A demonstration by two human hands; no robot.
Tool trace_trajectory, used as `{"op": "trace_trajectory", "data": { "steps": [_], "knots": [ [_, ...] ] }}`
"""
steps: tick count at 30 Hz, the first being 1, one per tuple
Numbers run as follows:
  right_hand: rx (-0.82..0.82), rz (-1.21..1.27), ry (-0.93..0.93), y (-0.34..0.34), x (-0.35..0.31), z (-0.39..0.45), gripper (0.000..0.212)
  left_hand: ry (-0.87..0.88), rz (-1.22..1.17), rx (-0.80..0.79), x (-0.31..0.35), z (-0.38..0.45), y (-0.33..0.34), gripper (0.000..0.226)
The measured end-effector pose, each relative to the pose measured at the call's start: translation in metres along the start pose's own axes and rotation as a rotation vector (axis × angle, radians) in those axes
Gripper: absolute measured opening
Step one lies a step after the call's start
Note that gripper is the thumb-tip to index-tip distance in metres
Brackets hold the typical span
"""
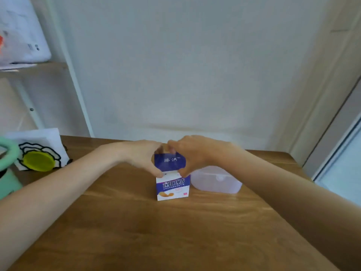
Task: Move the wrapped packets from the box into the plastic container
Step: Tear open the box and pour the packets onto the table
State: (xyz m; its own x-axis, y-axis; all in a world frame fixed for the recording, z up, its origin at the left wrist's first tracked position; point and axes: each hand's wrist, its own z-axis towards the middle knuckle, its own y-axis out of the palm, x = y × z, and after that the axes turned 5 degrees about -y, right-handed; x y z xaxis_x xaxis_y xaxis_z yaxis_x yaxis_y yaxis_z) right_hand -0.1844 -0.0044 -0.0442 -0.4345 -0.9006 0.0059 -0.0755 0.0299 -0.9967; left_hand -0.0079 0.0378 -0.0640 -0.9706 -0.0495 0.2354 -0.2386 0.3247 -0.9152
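Wood-grain brown runs the whole tabletop (175,241) in front of you, and everything that matters sits toward its far middle. Largest of the task's things is the translucent plastic container (216,180), lying low and wide with its lid on, just beside the box on your right side, partly under your right wrist. The box (172,186) stands upright, its long axis vertical, blue and white with its printed face toward you and its blue top flap (169,160) tilted up between your hands.

Your left hand (142,155) curls round the box's upper left edge, thumb low at the front corner. Your right hand (187,153) mirrors it on the upper right, thumb at the front, fingers bent over the top by the flap; the fingertips are blurred, so exactly what they pinch is unclear. No wrapped packets show yet; presumably they are still inside.

What counts for you: the opening faces straight up between both hands, and the container lies to the right, so the right hand is the nearer one for carrying packets across. The container's lid looks closed and will likely need opening first.
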Motion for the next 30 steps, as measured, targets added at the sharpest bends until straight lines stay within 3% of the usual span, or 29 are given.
{"op": "trace_trajectory", "data": {
  "steps": [3,12,15,18,22,27,30],
  "knots": [
    [0.072,-0.037,0.002,0.008,-0.028,-0.031,0.053,0.066,-0.078,0.049,0.013,-0.028,0.012,0.042],
    [0.289,0.432,0.242,0.022,-0.044,-0.063,0.031,-0.062,-0.59,0.16,0.022,-0.075,0.052,0.076],
    [0.315,0.446,0.256,0.026,-0.048,-0.058,0.031,-0.083,-0.645,0.198,0.02,-0.079,0.056,0.078],
    [0.363,0.471,0.254,0.025,-0.045,-0.056,0.027,-0.045,-0.688,0.209,0.018,-0.085,0.056,0.1],
    [0.515,0.574,0.323,0.015,-0.036,-0.046,0.026,0.029,-0.632,0.269,0.018,-0.075,0.061,0.099],
    [0.725,0.254,0.596,0.026,-0.037,-0.026,0.027,0.027,-0.591,0.356,0.023,-0.061,0.066,0.113],
    [0.699,0.188,0.528,0.034,-0.038,-0.025,0.029,0.041,-0.556,0.434,0.025,-0.064,0.072,0.118]
  ]
}}
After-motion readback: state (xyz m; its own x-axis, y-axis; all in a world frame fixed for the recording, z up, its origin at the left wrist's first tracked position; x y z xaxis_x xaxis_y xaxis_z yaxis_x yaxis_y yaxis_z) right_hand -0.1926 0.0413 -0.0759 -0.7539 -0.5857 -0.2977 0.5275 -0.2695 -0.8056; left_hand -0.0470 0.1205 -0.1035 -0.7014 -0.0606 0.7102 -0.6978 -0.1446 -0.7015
